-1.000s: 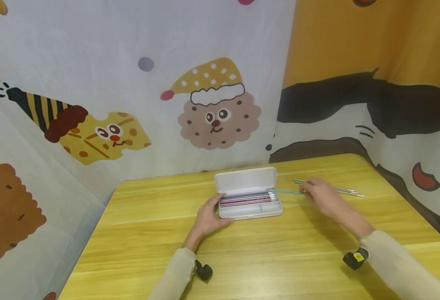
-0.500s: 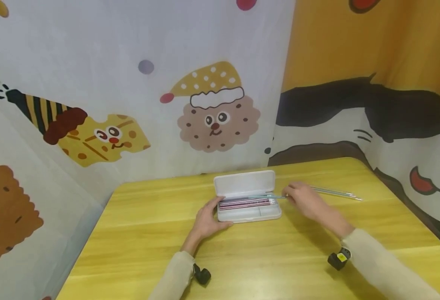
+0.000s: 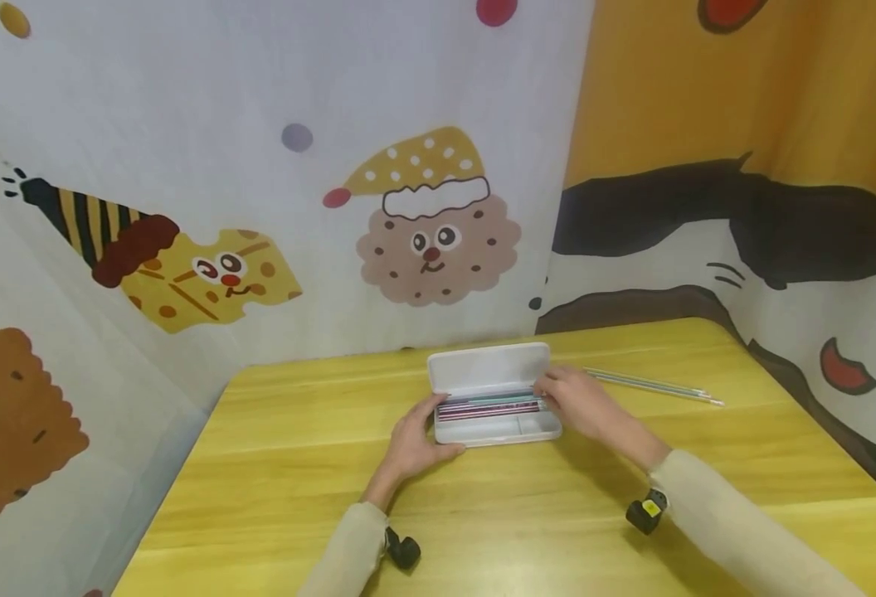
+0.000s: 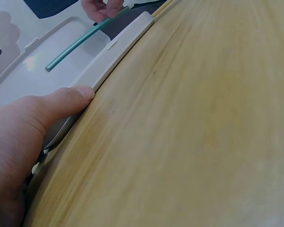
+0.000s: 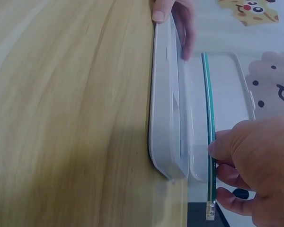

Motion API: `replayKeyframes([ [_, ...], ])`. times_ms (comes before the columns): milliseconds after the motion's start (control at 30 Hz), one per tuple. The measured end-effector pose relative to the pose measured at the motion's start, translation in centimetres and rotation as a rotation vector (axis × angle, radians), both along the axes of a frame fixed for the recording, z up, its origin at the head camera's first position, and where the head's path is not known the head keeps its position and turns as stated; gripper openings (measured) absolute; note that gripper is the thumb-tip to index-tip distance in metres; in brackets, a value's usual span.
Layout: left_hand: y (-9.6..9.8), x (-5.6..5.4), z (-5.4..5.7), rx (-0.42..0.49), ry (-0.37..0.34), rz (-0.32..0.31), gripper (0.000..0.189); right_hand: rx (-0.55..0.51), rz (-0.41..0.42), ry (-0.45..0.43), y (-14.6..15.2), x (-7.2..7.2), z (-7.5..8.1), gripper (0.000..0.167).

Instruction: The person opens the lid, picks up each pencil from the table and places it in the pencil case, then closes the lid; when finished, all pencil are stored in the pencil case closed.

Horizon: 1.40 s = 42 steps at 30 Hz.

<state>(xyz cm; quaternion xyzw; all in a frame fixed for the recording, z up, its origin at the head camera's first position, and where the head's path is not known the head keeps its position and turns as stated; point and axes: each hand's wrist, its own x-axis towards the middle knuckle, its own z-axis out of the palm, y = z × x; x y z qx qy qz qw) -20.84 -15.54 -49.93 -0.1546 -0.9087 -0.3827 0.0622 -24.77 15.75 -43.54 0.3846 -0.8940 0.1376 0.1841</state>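
A white pencil case (image 3: 475, 442) lies on the table with its lid (image 3: 486, 369) raised. Several dark-red striped pencils (image 3: 486, 410) fill its long compartment. My left hand (image 3: 411, 445) grips the case at its left end, the thumb on the front wall and the fingers around the side. Over the case's right end, my right hand (image 3: 583, 404) pinches a green pencil (image 5: 209, 104) near its eraser end. In the right wrist view this pencil is above the case, roughly parallel to its long side. The left wrist view shows its far end (image 4: 54, 65) in front of the lid.
A few more pencils (image 3: 650, 384) lie on the wooden table (image 3: 498, 522) to the right of the case. The case's front has a divided tray (image 3: 538, 424). Behind the table hangs a cartoon-print cloth (image 3: 259, 166).
My right hand has moved left from the loose pencils to the case's right end, bringing the green pencil over the case. My left hand keeps its hold on the case.
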Motion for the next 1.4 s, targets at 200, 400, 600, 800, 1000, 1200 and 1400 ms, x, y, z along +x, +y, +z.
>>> replayKeyframes([
  [200, 0.0, -0.2, 0.2, 0.015, 0.001, -0.014, 0.091, 0.0, 0.034, 0.046, -1.0, -0.3, -0.2, 0.017],
  [400, -0.1, -0.4, -0.1, 0.024, 0.013, -0.032, 0.091, -0.01, 0.075, 0.061, -2.0, -0.7, -0.8, 0.016],
  [600, -0.1, -0.6, -0.1, -0.005, 0.014, -0.019, 0.091, -0.005, 0.079, 0.032, -3.0, -0.9, -0.9, 0.015],
  [800, 0.0, -0.5, -0.1, -0.003, 0.008, -0.015, 0.092, 0.015, 0.076, -0.003, -3.8, -0.9, -1.2, 0.015],
  [1000, -0.1, -0.3, -0.1, 0.008, 0.001, -0.017, 0.092, 0.023, 0.077, -0.036, -4.0, -1.1, -1.5, 0.014],
  [1200, 0.0, -0.2, -0.1, 0.017, -0.009, -0.02, 0.092, 0.032, 0.087, -0.037, -4.1, -1.2, -1.8, 0.014],
  [1400, -0.1, -0.3, -0.2, 0.003, -0.01, -0.014, 0.091, 0.036, 0.087, -0.041, -4.4, -1.1, -1.7, 0.014],
])
